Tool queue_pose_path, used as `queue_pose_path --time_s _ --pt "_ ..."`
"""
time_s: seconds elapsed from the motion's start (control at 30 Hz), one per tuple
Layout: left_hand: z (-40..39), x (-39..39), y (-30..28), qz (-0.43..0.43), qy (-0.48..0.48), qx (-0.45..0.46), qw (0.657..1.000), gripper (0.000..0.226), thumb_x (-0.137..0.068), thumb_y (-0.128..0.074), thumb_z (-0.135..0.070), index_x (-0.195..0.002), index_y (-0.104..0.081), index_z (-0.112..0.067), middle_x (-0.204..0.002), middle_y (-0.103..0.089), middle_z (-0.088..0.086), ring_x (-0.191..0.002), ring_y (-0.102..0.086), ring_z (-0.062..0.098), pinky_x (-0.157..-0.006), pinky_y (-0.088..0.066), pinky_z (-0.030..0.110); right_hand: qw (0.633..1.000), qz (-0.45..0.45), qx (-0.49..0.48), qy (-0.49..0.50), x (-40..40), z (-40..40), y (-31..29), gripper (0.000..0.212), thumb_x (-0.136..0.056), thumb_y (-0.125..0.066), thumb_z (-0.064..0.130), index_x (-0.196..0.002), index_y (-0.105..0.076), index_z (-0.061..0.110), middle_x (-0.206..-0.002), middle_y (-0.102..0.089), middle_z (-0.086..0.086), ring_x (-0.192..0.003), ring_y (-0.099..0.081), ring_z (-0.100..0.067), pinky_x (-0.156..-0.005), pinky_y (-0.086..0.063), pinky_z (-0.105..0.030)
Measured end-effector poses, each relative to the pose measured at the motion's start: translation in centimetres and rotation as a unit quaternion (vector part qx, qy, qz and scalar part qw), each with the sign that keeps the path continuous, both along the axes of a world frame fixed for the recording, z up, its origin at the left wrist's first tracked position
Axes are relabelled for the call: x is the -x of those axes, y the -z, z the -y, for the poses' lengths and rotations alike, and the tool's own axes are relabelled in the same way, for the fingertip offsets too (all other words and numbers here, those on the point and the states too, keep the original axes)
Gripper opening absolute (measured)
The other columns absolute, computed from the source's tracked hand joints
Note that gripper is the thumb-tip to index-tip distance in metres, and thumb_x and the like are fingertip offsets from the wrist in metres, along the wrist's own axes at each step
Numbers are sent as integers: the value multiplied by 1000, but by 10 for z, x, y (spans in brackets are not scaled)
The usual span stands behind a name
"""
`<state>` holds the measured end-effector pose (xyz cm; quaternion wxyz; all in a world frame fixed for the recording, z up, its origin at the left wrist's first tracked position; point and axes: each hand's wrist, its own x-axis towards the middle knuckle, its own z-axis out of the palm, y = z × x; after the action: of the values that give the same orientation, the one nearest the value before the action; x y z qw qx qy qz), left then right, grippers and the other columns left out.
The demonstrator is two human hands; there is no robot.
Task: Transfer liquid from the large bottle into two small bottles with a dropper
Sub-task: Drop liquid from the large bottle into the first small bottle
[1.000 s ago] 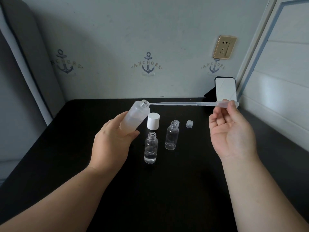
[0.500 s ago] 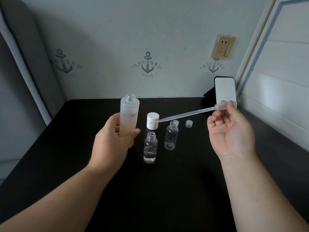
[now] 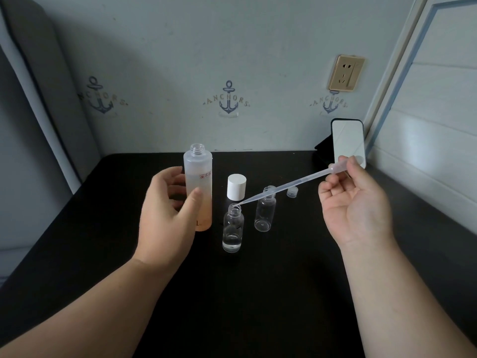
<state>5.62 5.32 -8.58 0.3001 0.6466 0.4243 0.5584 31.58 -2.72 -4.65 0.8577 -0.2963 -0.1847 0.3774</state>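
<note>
Head view: the left hand [image 3: 165, 215] wraps its grip around the large bottle [image 3: 198, 187], a frosted plastic cylinder standing upright on the black bench [image 3: 258, 293], mouth uncapped, thumb across its front. The right hand [image 3: 356, 208] pinches the soft bulb of the dropper [image 3: 291, 183] between thumb and fingertips; its thin translucent stem slants down to the left, with the tip at the threaded mouth of the near small bottle [image 3: 232, 228], clear and round-shouldered with a little liquid at its bottom. Just behind and to the right, the 2nd small bottle [image 3: 264, 211] stands open; whether it holds liquid I cannot tell. A white cylindrical cap [image 3: 236, 186] stands behind the near bottle, and a small clear cap [image 3: 292, 191] lies farther right.
</note>
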Motion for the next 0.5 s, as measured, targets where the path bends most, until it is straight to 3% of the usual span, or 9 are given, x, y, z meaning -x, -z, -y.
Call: queue_pose_path --time_s 0.1,0.2,0.4,0.5 --pt "6 4 -4 7 -60 -64 996 26 -93 -64 -31 -114 -51 -35 -103 -56 -16 -94 -56 0 -76 -45 21 1000 4 -3 -5 0 0 0 12 -93 -69 19 -89 -77 11 -79 -70 -3 -63 -60 -11 -63 -53 -22" --pt "16 6 -7 -24 -38 -118 992 8 -92 -57 -38 -97 -55 -33 -88 -57 -14 -82 -58 7 -67 -48 20 1000 10 -4 -11 0 0 0 15 -91 -71 20 -83 -81 12 -78 -69 -2 -63 -61 -11 -64 -53 -22" --pt "25 1 -11 -130 83 -122 980 20 -93 -51 -59 -89 -60 -42 -75 -65 -12 -73 -65 12 -58 -54 26 1000 14 -13 -18 -1 -1 1 12 -92 -70 20 -88 -78 11 -76 -68 -1 -62 -60 -11 -62 -52 -22" --pt "24 -2 -11 -169 111 -85 976 29 -83 -50 -70 -92 -62 -44 -86 -66 -22 -73 -65 8 -57 -51 20 1000 20 -14 -19 -2 -2 2 12 -91 -70 20 -86 -78 12 -77 -68 -2 -62 -60 -11 -62 -52 -22"
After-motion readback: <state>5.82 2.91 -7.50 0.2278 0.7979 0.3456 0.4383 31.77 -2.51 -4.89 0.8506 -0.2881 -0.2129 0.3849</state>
